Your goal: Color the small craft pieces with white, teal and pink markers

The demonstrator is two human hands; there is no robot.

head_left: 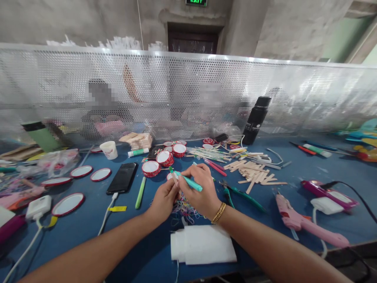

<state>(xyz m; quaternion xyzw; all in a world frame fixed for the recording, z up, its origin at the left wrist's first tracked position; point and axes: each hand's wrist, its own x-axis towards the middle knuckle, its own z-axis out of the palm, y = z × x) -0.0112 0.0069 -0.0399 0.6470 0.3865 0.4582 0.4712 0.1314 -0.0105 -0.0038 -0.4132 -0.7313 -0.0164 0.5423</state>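
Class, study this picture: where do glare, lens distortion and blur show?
Head view: glare shines along the top edge of the perforated panel; head view: the green bottle and black bottle lean outward, probably from wide-angle distortion; head view: colourful items at far right look smeared, while the hands and teal marker look clearer.

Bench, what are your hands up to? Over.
Left hand pinching stick, tip green. Right hand gripping teal marker. Coloured strands beneath both hands.

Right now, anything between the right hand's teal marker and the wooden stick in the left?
Nothing visible. The teal marker in the right hand points at the wooden stick held in the left hand. Can't tell whether the tip touches.
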